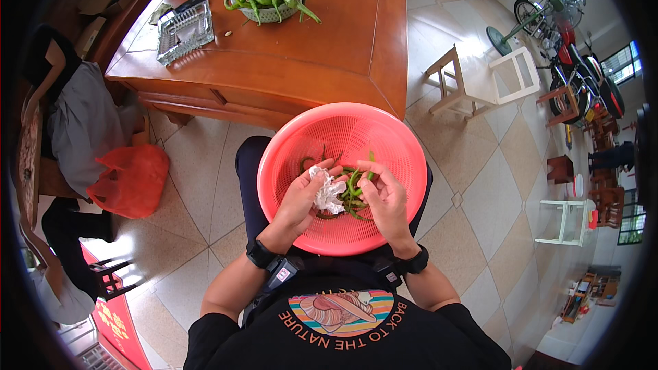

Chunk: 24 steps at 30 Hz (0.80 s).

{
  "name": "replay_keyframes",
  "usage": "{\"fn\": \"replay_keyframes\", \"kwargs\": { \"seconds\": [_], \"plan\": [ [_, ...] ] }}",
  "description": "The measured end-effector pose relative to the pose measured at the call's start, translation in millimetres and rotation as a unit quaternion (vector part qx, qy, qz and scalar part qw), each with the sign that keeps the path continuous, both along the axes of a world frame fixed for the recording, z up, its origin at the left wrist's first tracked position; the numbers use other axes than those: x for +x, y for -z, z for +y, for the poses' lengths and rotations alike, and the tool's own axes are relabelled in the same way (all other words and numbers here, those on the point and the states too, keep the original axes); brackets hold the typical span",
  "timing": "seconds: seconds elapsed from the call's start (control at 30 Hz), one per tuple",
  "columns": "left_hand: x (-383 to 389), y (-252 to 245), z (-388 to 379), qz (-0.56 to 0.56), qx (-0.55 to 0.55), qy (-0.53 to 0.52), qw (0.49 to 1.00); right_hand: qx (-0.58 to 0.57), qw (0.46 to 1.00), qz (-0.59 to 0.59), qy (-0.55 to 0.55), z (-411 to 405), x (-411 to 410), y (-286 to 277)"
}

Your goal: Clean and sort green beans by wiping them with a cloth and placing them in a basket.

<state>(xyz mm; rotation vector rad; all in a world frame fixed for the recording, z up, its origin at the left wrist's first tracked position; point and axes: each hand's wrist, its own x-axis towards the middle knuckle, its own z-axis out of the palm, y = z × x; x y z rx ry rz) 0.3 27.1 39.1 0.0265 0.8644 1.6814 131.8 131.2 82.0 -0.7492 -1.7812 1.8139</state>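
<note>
A pink plastic colander basket [342, 119] rests on my lap, and both hands are over its inside. My left hand [299, 196] holds a crumpled white tissue [328, 193] between thumb and fingers. In my right hand [384, 200] a green chili pepper [371, 176] is pinched, its tip pointing away from me. Several more green chili peppers [353, 185] lie at the basket's bottom, partly hidden by the tissue and my fingers.
On the wooden table [318, 61] ahead stand a basket of green peppers [267, 13] and a glass ashtray [185, 33]. A red plastic bag [134, 182] sits at left, near a seated person [85, 118]. A wooden chair [475, 79] stands right, a motorcycle [570, 67] beyond.
</note>
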Motion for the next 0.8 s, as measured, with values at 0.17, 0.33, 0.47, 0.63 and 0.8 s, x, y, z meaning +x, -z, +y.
{"fn": "replay_keyframes", "kwargs": {
  "seconds": [0.17,0.33,0.47,0.63,0.8],
  "plan": [
    [-7,-16,-1,-0.048,0.027,-0.027,0.998,0.239,0.968,-0.070,-0.026,0,3,-4],
    [0,-21,-3,-0.075,0.040,-0.039,0.996,0.306,0.948,-0.069,-0.043,-15,-5,-8],
    [4,-27,-2,-0.036,0.025,0.002,0.999,0.323,0.943,-0.063,-0.043,-14,-8,-3],
    [4,-27,-8,-0.083,0.071,0.044,0.993,0.356,0.932,-0.060,-0.014,-8,-14,0],
    [4,-31,-15,-0.018,0.032,0.102,0.994,0.386,0.918,-0.090,0.006,-1,-14,5]
  ]
}}
